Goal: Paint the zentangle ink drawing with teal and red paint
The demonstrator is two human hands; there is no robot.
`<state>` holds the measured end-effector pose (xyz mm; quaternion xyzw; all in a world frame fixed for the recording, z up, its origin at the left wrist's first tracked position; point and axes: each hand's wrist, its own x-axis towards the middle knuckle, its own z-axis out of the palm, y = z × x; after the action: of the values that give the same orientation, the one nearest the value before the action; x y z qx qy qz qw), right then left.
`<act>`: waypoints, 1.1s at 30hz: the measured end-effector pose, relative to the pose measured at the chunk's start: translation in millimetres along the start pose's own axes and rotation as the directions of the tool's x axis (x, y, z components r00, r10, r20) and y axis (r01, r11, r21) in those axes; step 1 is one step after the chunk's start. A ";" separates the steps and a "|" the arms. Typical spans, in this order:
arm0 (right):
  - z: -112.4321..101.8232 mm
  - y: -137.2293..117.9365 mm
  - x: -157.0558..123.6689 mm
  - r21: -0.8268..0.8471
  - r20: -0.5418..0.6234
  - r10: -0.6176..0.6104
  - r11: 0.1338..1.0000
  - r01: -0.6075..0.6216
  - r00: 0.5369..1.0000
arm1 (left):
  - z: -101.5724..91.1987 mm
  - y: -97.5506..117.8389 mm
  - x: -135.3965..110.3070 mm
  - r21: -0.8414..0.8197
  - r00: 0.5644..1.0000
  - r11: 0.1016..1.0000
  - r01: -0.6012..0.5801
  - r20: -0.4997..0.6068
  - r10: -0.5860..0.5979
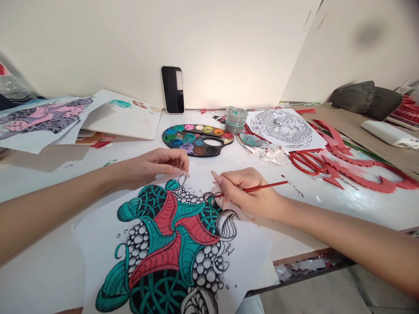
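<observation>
Far left first, past a clear bottle (13, 87) cut by the frame, contents too blurred to read, and on to a pink-and-purple painted sheet (46, 115). Now to the left hand (160, 163): fingertips at the top edge of the patterned drawing (173, 235), grip either pinched or merely resting, cannot tell which. Upright behind, against the white wall (222, 52), a phone (173, 89). Centre stage, on the white bench (366, 205), that drawing in teal and red, right side partly uncoloured. Beyond its top edge, a dark palette (205, 153), wells loaded with blue, green, purple, yellow; just right, a jar (235, 117) with cloudy, greyish contents. Over to the right hand (245, 187): grip clamped on a red paintbrush (266, 186), tip down at the drawing's upper right. Below, past the front edge, paper scraps (301, 267) on a ledge. Last, red paper strips (386, 185), with a dark cap (353, 98) behind.
</observation>
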<state>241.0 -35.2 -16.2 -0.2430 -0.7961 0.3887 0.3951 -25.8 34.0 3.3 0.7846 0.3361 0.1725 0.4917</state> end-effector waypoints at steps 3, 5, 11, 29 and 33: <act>-0.3 0.3 0.3 0.013 0.031 0.027 1.000 -0.028 0.999 | -0.3 0.2 -0.8 -0.003 1.000 1.000 0.008 0.002 -0.008; -0.5 0.0 0.9 0.038 0.024 0.044 0.998 -0.045 0.999 | -0.1 0.6 -1.1 -0.006 1.000 1.000 0.013 0.008 -0.013; -0.2 -1.2 3.7 0.137 0.007 0.113 0.984 -0.113 0.994 | 3.1 -2.1 0.7 -0.052 0.998 0.998 -0.022 -0.061 0.019; -11.7 15.8 17.3 0.204 -0.347 0.199 0.970 -0.134 0.916 | 3.1 -5.9 3.9 -0.045 0.994 0.996 -0.071 -0.091 0.067; -26.9 26.9 36.1 0.058 -0.322 0.184 0.983 -0.175 0.929 | 0.3 -7.5 2.6 -0.002 0.989 0.994 -0.105 -0.105 0.104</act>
<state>244.5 17.0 -11.7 -0.3700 -0.6888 0.3889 0.4873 -26.4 37.8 -3.7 0.7893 0.3190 0.2401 0.4664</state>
